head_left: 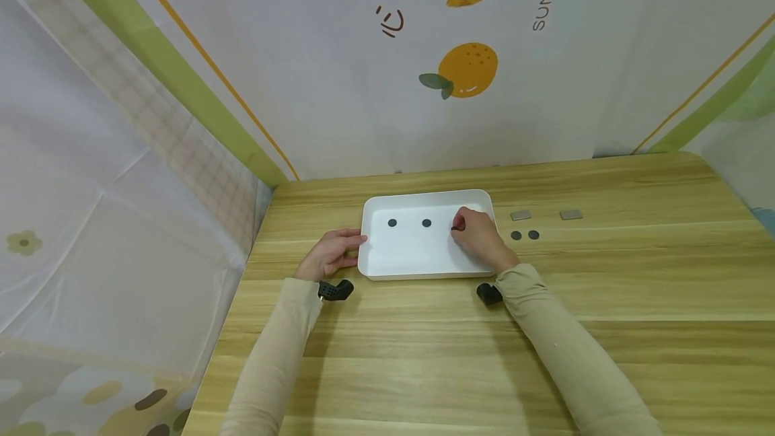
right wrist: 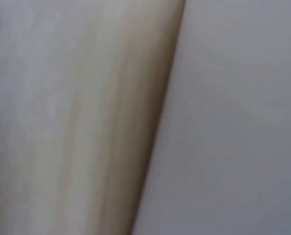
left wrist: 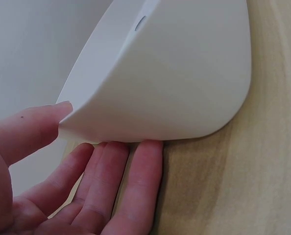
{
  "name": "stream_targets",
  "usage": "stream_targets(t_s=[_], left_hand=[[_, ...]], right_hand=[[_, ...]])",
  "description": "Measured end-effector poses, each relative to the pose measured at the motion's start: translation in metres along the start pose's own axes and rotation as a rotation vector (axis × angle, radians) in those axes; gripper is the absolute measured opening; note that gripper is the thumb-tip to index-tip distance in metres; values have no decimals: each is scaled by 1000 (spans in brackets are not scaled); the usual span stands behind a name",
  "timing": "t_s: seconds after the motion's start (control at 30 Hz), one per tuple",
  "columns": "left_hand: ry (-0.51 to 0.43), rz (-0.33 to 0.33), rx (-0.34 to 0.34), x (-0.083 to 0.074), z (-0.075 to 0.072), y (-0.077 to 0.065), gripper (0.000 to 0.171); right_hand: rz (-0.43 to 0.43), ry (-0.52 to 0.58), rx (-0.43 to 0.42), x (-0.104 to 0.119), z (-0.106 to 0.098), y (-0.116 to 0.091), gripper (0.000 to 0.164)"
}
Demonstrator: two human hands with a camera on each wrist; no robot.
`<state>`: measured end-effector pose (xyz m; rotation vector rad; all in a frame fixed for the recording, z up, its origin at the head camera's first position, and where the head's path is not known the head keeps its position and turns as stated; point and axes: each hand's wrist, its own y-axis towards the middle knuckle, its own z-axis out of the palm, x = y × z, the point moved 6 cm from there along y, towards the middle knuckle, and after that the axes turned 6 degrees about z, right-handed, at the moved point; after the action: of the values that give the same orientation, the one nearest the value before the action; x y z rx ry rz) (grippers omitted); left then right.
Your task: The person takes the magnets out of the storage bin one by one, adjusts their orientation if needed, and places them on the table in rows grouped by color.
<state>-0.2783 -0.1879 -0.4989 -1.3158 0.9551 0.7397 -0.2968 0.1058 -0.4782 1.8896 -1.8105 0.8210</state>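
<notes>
A shallow white tray lies on the wooden table. Two small dark discs, a left one and a middle one, lie in it in a row. Over the tray's right part, my right hand pinches another dark disc, mostly hidden by the fingers. At the tray's left end, my left hand holds the wall: in the left wrist view the thumb is at the rim and the fingertips meet the lower outer side. The right wrist view is blurred and shows no hand.
Right of the tray, two more dark discs lie side by side. Behind them are two flat grey rectangular pieces, a near one and a farther right one. A printed white cloth hangs along the table's back edge.
</notes>
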Motion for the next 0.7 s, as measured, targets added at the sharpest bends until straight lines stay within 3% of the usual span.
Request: stream_targets(t_s=[0.7], left_hand=[[8,-7,9,-1,1,-1,55]], right_hand=[[15,145,17,-1,0,-1,18]])
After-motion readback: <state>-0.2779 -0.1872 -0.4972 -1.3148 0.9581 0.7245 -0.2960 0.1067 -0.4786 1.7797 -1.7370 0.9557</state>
